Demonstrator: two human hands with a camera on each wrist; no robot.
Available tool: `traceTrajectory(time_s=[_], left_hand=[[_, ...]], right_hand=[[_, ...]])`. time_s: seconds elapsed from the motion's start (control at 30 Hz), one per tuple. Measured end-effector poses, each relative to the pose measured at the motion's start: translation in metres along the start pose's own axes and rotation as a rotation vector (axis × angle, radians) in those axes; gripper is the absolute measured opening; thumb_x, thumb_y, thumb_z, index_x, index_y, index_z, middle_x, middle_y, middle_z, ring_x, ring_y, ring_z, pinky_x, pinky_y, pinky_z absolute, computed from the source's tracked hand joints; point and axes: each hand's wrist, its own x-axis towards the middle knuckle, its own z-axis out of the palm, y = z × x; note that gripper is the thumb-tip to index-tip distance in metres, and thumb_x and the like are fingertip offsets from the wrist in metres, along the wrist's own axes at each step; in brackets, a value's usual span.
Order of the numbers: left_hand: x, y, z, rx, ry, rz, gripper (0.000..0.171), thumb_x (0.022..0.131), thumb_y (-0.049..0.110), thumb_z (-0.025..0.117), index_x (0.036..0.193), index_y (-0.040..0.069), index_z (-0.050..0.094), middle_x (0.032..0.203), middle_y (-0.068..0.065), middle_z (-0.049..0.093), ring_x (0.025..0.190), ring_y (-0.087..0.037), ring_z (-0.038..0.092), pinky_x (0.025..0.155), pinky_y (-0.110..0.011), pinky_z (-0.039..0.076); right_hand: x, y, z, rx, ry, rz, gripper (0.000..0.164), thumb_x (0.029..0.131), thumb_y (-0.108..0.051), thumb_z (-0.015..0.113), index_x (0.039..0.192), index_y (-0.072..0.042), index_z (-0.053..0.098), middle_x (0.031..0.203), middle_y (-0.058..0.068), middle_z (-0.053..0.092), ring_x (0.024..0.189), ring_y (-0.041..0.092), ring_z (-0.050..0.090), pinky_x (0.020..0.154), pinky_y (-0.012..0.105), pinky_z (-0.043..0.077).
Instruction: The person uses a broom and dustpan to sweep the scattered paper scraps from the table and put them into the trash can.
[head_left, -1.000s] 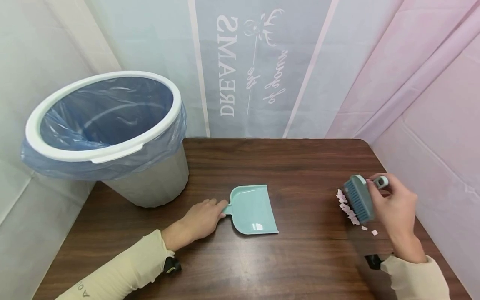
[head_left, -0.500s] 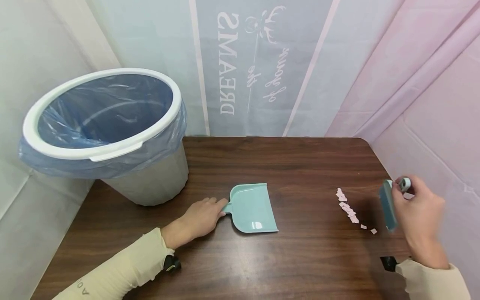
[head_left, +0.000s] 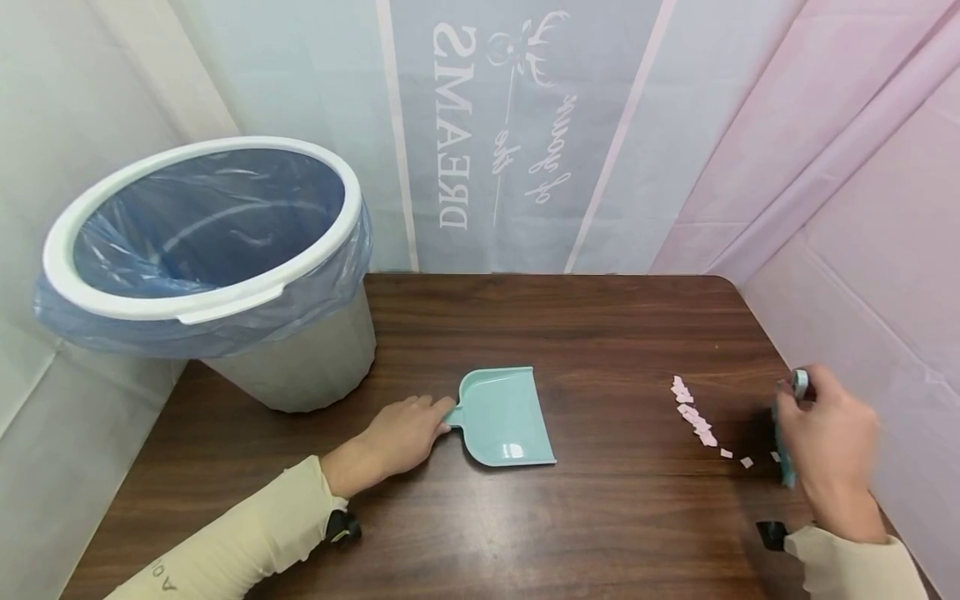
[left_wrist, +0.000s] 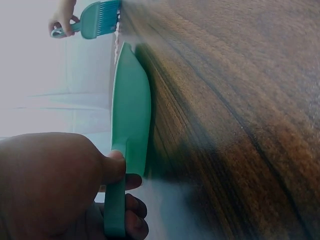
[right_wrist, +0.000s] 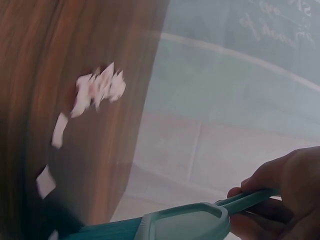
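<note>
With fingers (left_wrist: pixel 137 225) curled round brush (right_wrist: pixel 187 222) in right hand (head_left: pixel 832 446), dustpan (head_left: pixel 502 417) in left hand (head_left: pixel 401 437), could scatter paper scraps (head_left: pixel 707 438) by sweeping hard.

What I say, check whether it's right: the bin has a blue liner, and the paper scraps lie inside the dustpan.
The scraps are misplaced: the head view shows the paper scraps on the tabletop, between the dustpan and the brush. The bin does have a blue liner.
</note>
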Motion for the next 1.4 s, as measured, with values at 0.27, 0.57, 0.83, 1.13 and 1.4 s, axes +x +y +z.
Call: traceTrajectory(time_s=[0.27, 0.57, 0.83, 1.13, 1.4], left_hand=[[-0.001, 0.0, 0.001, 0.008, 0.004, -0.003, 0.013, 0.103, 0.021, 0.061, 0.107, 0.011, 0.054, 0.078, -0.003, 0.049, 0.071, -0.02, 0.052, 0.061, -0.037, 0.048], [-0.001, 0.001, 0.0, 0.012, 0.0, -0.005, 0.013, 0.103, 0.021, 0.06, 0.108, 0.011, 0.053, 0.079, -0.003, 0.049, 0.071, -0.021, 0.052, 0.063, -0.038, 0.049], [-0.001, 0.002, -0.001, 0.014, 0.006, -0.004, 0.014, 0.103, 0.02, 0.061, 0.11, 0.01, 0.054, 0.079, -0.004, 0.05, 0.072, -0.022, 0.054, 0.064, -0.039, 0.05], [0.001, 0.002, -0.001, 0.018, -0.002, -0.008, 0.014, 0.103, 0.021, 0.06, 0.11, 0.011, 0.055, 0.08, -0.004, 0.051, 0.073, -0.021, 0.054, 0.064, -0.039, 0.05], [0.001, 0.004, -0.003, 0.012, -0.01, -0.016, 0.013, 0.103, 0.021, 0.061, 0.109, 0.011, 0.054, 0.079, -0.003, 0.05, 0.072, -0.022, 0.054, 0.063, -0.039, 0.05]], right_hand=[[0.004, -0.022, 0.006, 0.067, -0.018, 0.017, 0.005, 0.083, -0.002, 0.068, 0.086, 0.001, 0.066, 0.073, 0.024, 0.07, 0.055, -0.004, 0.053, 0.048, 0.012, 0.028], [0.006, -0.044, 0.018, 0.178, -0.014, 0.028, 0.004, 0.084, 0.001, 0.069, 0.085, -0.003, 0.067, 0.073, 0.017, 0.07, 0.07, -0.031, 0.037, 0.058, 0.007, 0.031], [0.011, -0.053, 0.028, 0.202, 0.007, 0.045, 0.003, 0.087, 0.0, 0.068, 0.085, -0.001, 0.065, 0.074, 0.018, 0.07, 0.071, -0.031, 0.038, 0.062, 0.004, 0.03], [0.016, -0.056, 0.038, 0.22, -0.007, 0.034, 0.004, 0.088, 0.0, 0.071, 0.091, -0.001, 0.069, 0.08, 0.017, 0.073, 0.075, -0.031, 0.038, 0.065, 0.006, 0.032], [0.012, -0.061, 0.038, 0.232, -0.069, -0.019, 0.009, 0.09, -0.001, 0.076, 0.098, -0.001, 0.072, 0.089, 0.02, 0.075, 0.078, -0.036, 0.036, 0.059, 0.004, 0.031]])
